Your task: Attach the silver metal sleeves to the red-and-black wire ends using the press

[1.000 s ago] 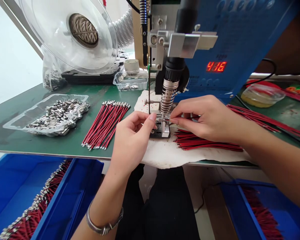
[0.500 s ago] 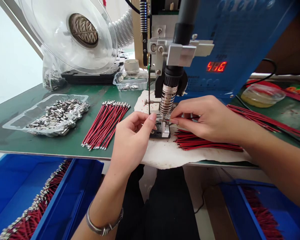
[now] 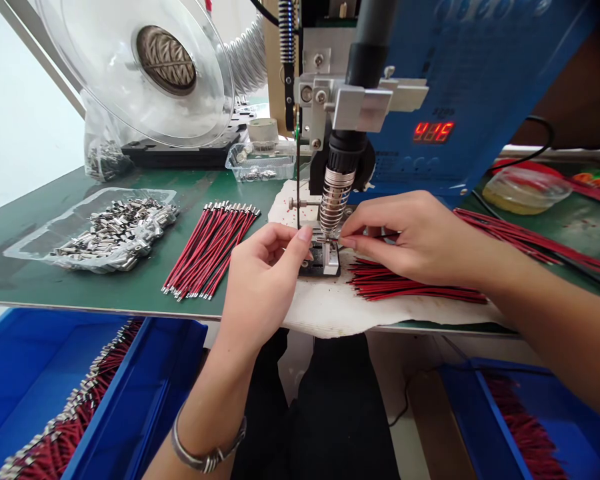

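Pinched from both sides: my left hand (image 3: 265,283) and right hand (image 3: 420,237) clamp tiny metal terminal (image 3: 326,237) with wire on fixture (image 3: 325,259) under soldering nozzle (image 3: 334,205). Judge it light, stiff, hot near tip; I'd grip insulation.

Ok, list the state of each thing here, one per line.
Left hand: pinched at the jig, fingertip by the nozzle tip.
Right hand: pinched, holding something small at the jig.
Nozzle: lowered onto the jig.
Display: lit, red digits.
Wire bundle: loose on the mat.
Tray: filled with metal parts.
Left bin: holds finished wires.
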A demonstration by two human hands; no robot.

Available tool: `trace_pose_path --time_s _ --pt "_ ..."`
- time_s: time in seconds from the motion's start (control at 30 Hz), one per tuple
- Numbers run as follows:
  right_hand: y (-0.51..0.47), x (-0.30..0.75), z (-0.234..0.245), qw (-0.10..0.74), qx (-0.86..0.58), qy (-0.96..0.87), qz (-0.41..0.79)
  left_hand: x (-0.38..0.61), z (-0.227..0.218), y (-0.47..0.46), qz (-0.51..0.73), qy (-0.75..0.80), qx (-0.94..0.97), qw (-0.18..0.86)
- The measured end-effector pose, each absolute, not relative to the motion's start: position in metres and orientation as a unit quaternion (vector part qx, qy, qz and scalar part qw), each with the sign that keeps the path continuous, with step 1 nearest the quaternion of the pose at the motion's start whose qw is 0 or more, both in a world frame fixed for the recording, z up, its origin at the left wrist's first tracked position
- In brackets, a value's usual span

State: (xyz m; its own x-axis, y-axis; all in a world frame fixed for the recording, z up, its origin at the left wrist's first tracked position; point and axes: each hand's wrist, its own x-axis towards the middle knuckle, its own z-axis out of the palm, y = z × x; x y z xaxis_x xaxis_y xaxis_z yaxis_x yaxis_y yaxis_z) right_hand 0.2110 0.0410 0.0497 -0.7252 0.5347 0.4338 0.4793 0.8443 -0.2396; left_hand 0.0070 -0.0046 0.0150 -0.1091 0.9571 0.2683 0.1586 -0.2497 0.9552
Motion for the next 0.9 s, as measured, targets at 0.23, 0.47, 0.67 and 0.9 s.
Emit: trace_pose_path --time_s 0.23,0.47,0.67,0.9 --pt "0.042 0.211 0.049 0.258 -0.271 -0.927 0.041 0.008 0.017 -0.004 0.556 0.505 0.563 0.346" --pt "0.041 0.211 0.047 0.286 -0.251 -0.925 0.008 0.005 0.012 -0.004 0.575 0.49 0.554 0.351" --pt "0.036 0.209 0.047 0.344 -0.215 -0.914 -0.027 0.005 0.006 -0.001 0.603 0.454 0.515 0.406" --pt "0.03 0.211 0.048 0.362 -0.193 -0.91 -0.059 0.004 0.005 -0.001 0.613 0.447 0.509 0.407"
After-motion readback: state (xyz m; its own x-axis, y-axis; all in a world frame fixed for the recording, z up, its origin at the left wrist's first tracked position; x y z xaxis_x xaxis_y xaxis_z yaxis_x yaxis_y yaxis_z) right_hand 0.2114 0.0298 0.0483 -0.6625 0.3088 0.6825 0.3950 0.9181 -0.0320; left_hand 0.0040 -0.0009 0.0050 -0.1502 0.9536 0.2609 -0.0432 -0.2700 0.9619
